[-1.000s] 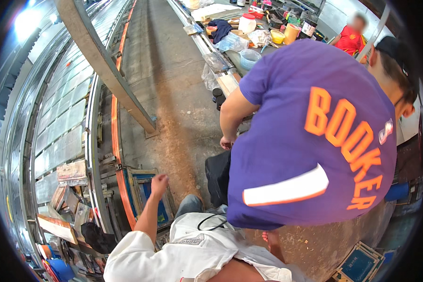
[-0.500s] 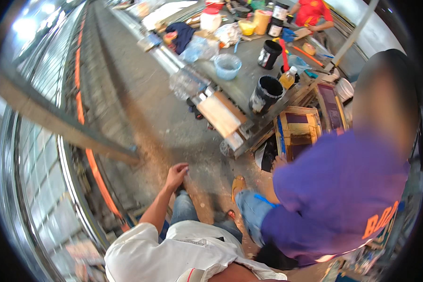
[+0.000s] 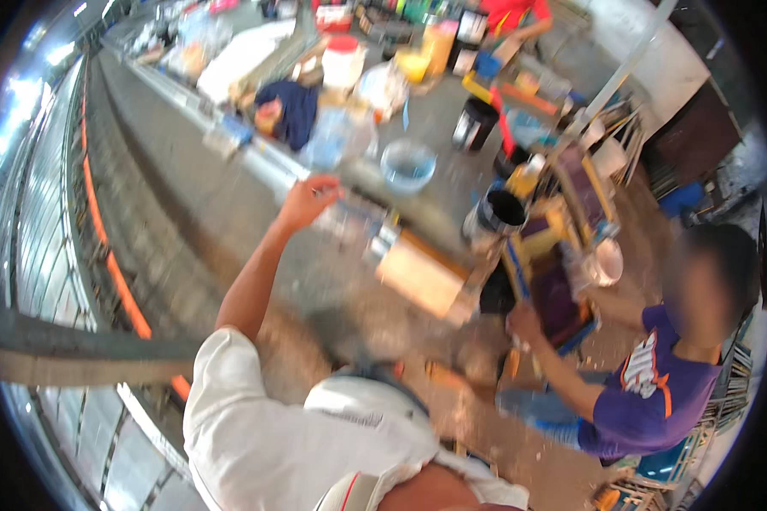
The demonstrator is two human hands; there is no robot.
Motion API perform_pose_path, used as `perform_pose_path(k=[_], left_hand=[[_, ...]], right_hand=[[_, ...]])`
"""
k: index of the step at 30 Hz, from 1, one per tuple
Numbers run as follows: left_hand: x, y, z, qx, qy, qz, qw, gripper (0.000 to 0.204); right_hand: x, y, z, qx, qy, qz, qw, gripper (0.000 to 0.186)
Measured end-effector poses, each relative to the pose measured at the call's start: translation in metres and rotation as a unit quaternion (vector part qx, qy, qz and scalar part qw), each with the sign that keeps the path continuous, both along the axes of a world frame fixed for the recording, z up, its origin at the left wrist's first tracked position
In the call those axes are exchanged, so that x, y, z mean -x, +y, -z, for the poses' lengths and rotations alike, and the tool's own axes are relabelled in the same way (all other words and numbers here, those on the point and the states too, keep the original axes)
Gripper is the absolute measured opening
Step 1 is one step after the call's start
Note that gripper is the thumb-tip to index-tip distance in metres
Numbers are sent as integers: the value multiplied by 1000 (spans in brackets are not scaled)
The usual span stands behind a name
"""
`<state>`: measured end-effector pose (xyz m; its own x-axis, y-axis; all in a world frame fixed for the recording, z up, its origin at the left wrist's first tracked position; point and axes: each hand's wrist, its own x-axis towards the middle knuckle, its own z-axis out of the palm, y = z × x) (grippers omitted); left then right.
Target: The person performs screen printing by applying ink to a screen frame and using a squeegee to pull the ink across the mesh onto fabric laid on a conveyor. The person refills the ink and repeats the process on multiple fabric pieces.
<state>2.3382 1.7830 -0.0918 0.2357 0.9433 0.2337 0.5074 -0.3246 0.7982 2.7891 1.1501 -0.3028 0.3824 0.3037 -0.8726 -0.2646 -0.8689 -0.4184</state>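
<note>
My left hand (image 3: 309,203) is raised in front of the table's long metal edge, its arm stretched forward. The fingers are curled together in a pinch; whatever lies between them is too small and blurred to name. Behind the fingers, crumpled clear plastic (image 3: 354,220) hangs at the table edge. Beyond it a clear plastic bowl (image 3: 408,167) stands on the grey table. To the right of the hand, a light wooden board (image 3: 419,277) rests at the table's near corner. My right hand does not show.
A person in a purple shirt (image 3: 673,379) at the right handles a wooden-framed screen (image 3: 562,294). Paint-stained black buckets (image 3: 494,215) stand nearby. Another person in red (image 3: 520,17) is across the table. A post (image 3: 85,345) crosses the left side.
My left hand has risen and moved forward to the table edge, still pinched. My view has shifted. The person in purple has turned and appears farther off, both arms at the frame.
</note>
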Motion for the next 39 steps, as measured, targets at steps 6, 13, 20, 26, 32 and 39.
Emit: perform_pose_path(k=[6,13,20,26,32,39], left_hand=[[-58,141,-2,29,175,174,969,73],[-111,191,35,-51,283,302,909,102],[-133,207,42,-40,233,307,922,126],[-135,210,29,3,97,330,939,111],[-119,198,16,75,-12,312,947,105],[-141,80,-73,146,-88,473,864,115]], right_hand=[[40,55,34,-19,-25,95,995,33],[107,71,11,4,-78,241,967,35],[246,113,8,31,-50,328,943,38],[375,126,-4,20,-29,394,919,40],[449,131,-4,27,-9,454,891,43],[451,118,0,-134,-15,598,790,18]])
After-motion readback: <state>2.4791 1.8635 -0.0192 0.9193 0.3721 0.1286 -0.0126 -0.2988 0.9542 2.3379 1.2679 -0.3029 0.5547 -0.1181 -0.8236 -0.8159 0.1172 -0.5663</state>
